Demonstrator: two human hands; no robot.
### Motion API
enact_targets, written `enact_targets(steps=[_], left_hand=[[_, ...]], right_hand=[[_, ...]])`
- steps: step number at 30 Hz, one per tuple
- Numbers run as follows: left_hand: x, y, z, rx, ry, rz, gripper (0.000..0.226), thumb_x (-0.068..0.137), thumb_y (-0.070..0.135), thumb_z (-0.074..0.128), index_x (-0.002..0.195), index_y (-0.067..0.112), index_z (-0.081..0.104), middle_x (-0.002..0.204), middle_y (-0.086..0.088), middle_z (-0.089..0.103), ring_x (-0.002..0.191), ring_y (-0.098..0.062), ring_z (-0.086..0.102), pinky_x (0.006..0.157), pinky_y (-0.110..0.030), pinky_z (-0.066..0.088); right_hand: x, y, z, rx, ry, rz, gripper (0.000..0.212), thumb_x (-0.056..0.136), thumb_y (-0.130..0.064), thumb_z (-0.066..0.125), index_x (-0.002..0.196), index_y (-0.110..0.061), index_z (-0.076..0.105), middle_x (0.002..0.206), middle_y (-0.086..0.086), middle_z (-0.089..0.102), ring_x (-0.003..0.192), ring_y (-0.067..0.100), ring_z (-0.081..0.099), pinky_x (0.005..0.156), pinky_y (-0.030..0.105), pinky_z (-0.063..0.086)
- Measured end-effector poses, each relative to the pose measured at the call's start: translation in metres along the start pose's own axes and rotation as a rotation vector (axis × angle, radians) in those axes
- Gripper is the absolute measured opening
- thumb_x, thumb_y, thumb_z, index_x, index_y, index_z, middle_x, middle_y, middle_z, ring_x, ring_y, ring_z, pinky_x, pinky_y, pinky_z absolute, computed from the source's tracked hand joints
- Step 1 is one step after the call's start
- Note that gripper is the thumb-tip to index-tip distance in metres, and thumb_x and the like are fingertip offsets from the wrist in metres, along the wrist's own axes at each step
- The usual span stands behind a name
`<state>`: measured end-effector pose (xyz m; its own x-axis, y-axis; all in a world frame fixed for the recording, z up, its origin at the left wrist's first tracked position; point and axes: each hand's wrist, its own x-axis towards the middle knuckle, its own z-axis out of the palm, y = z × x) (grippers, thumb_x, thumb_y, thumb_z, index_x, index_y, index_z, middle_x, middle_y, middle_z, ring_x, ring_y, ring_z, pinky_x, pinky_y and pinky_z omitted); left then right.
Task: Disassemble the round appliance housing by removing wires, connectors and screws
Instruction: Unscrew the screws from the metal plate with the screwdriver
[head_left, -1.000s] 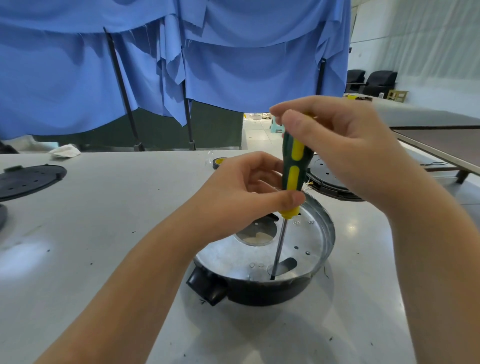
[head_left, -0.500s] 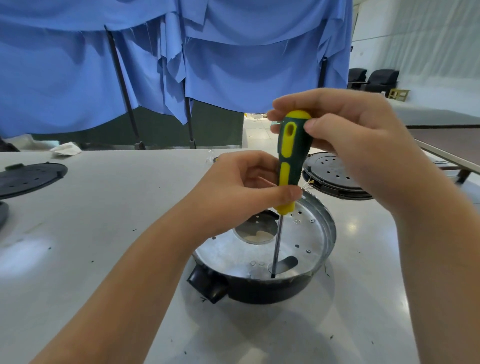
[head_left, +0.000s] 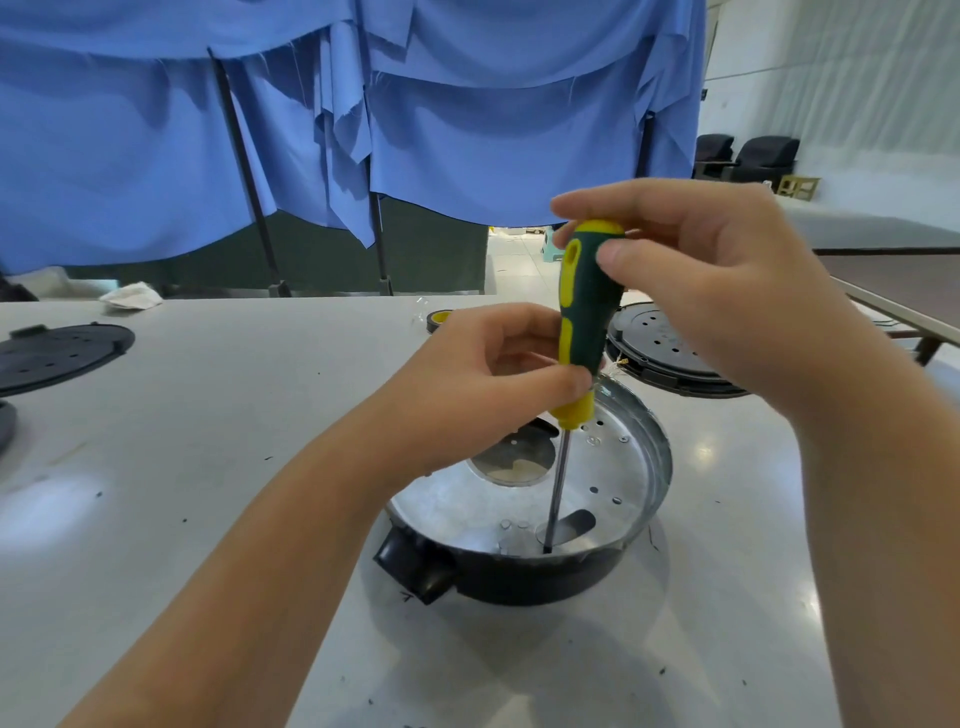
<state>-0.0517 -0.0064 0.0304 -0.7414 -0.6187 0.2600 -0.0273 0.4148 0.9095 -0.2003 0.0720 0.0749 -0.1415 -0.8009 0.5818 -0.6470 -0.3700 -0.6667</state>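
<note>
The round appliance housing (head_left: 631, 483) sits on the white table: a black shell with a silver metal pan inside and a black socket at its front left. A green and yellow screwdriver (head_left: 584, 317) stands nearly upright, its tip down in a slot at the pan's near edge. My left hand (head_left: 488, 384) pinches the lower part of the handle between thumb and fingers. My right hand (head_left: 701, 280) grips the top of the handle with its fingertips. The screw under the tip is hidden.
A black perforated round cover (head_left: 670, 353) lies just behind the housing, partly hidden by my right hand. Another black disc (head_left: 57, 353) lies at the far left. A tape roll (head_left: 439, 318) and a white rag (head_left: 130, 297) sit near the table's far edge. Blue cloth hangs behind.
My right hand has shifted its fingers round the top of the handle, which now shows more. The screwdriver tip stays in the same slot and my left hand keeps its pinch.
</note>
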Motion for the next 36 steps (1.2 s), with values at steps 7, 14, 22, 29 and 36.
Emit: enact_targets(steps=[7, 14, 22, 29, 36], left_hand=[[0.0016, -0.0001, 0.0004, 0.034, 0.082, 0.030, 0.036, 0.066, 0.023, 0.082, 0.098, 0.017, 0.065, 0.082, 0.004, 0.074, 0.075, -0.014, 0.072, 0.075, -0.027, 0.059], [0.0023, 0.0010, 0.0030, 0.117, 0.037, -0.022, 0.034, 0.072, 0.036, 0.078, 0.102, 0.024, 0.069, 0.092, 0.005, 0.073, 0.087, -0.010, 0.070, 0.086, -0.033, 0.057], [0.0007, -0.0010, -0.0063, -0.007, -0.043, -0.030, 0.032, 0.072, 0.006, 0.079, 0.100, 0.012, 0.067, 0.089, -0.002, 0.076, 0.083, -0.017, 0.073, 0.075, -0.025, 0.058], [0.0007, -0.0010, -0.0007, 0.087, 0.043, 0.017, 0.051, 0.050, 0.039, 0.082, 0.092, 0.018, 0.063, 0.077, 0.007, 0.069, 0.081, -0.020, 0.068, 0.077, -0.031, 0.058], [-0.0017, 0.0015, -0.0036, -0.020, -0.152, -0.067, 0.030, 0.082, 0.008, 0.071, 0.111, 0.014, 0.065, 0.096, 0.003, 0.076, 0.091, -0.012, 0.071, 0.073, -0.020, 0.057]], right_hand=[[0.0004, 0.0002, 0.0054, -0.033, -0.027, 0.002, 0.026, 0.089, -0.036, 0.063, 0.115, -0.034, 0.065, 0.099, -0.004, 0.071, 0.094, 0.009, 0.067, 0.092, 0.033, 0.053], [0.0020, 0.0036, 0.0059, -0.034, -0.001, -0.037, 0.032, 0.086, -0.032, 0.068, 0.118, -0.038, 0.063, 0.094, -0.012, 0.067, 0.083, 0.001, 0.061, 0.080, 0.018, 0.050], [0.0015, 0.0007, 0.0014, 0.125, -0.049, 0.041, 0.040, 0.086, -0.004, 0.044, 0.112, -0.023, 0.068, 0.102, -0.004, 0.073, 0.102, 0.011, 0.066, 0.095, 0.029, 0.051], [0.0001, 0.0020, 0.0043, 0.021, -0.003, -0.044, 0.031, 0.081, -0.036, 0.072, 0.112, -0.038, 0.068, 0.086, -0.014, 0.057, 0.076, -0.001, 0.055, 0.072, 0.014, 0.045], [-0.0018, -0.0025, -0.0007, 0.153, -0.028, -0.006, 0.041, 0.084, 0.002, 0.054, 0.115, -0.021, 0.067, 0.097, -0.005, 0.074, 0.092, 0.010, 0.070, 0.088, 0.028, 0.055]])
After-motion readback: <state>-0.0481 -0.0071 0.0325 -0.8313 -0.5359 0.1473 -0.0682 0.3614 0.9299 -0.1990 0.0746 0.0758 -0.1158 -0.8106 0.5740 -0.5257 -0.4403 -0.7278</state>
